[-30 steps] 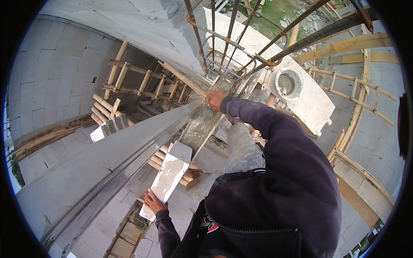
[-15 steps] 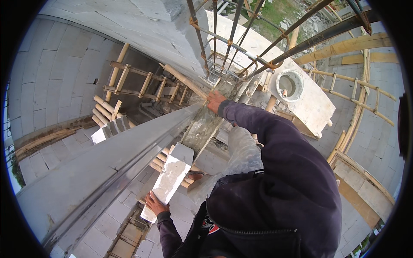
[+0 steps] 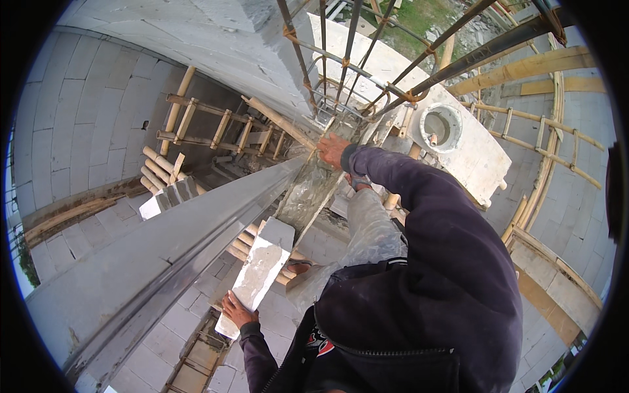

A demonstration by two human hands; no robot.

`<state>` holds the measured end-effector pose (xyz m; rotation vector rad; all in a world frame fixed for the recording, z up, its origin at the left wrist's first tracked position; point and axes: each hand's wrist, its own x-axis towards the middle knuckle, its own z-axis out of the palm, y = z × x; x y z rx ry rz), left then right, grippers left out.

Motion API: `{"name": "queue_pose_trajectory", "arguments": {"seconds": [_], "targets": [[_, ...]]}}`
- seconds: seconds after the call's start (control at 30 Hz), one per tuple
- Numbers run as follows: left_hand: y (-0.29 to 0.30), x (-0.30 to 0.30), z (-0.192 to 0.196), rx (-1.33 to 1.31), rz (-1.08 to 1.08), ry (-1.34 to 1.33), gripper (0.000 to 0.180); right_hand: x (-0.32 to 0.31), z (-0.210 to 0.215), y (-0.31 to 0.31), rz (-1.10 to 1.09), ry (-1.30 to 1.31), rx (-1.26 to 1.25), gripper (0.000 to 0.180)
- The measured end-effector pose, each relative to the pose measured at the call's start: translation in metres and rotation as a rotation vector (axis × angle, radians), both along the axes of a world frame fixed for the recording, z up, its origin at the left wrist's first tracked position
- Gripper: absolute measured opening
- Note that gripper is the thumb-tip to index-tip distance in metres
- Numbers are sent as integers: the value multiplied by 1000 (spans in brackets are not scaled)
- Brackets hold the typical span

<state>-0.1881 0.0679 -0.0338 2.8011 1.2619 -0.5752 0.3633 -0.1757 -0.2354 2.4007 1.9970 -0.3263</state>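
Observation:
My left hand (image 3: 240,310) grips the lower end of a pale lightweight concrete block (image 3: 259,268), its fingers over the long side. The block's upper face is patchy with grey mortar. It lies in line with a narrow wall top (image 3: 304,196) coated in wet-looking mortar. At the far end of that wall top, my right hand (image 3: 334,150) is closed, its fingers bent downward beside the end of a wooden strip (image 3: 282,123). What those fingers hold is partly hidden by the hand.
Steel reinforcing bars (image 3: 354,62) rise beyond my right hand. A smooth grey beam-like panel (image 3: 164,255) runs along the left. A round bucket (image 3: 441,129) stands on a pale board (image 3: 481,157) at right. Bamboo ladders (image 3: 223,128) and scaffolding poles lie below, above a tiled-looking floor.
My right hand and sleeve have shifted slightly at the far end of the wall top, showing more of a foot beneath the arm. My left hand stays on the block.

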Motion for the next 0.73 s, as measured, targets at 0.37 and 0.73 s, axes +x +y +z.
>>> {"name": "queue_pose_trajectory", "arguments": {"seconds": [0.37, 0.73], "targets": [[0, -5, 1, 23, 4, 52, 124, -1, 39, 5, -139, 154, -75, 40], [24, -9, -34, 60, -26, 38, 123, -38, 75, -163, -1051, 388, 379, 28]]}}
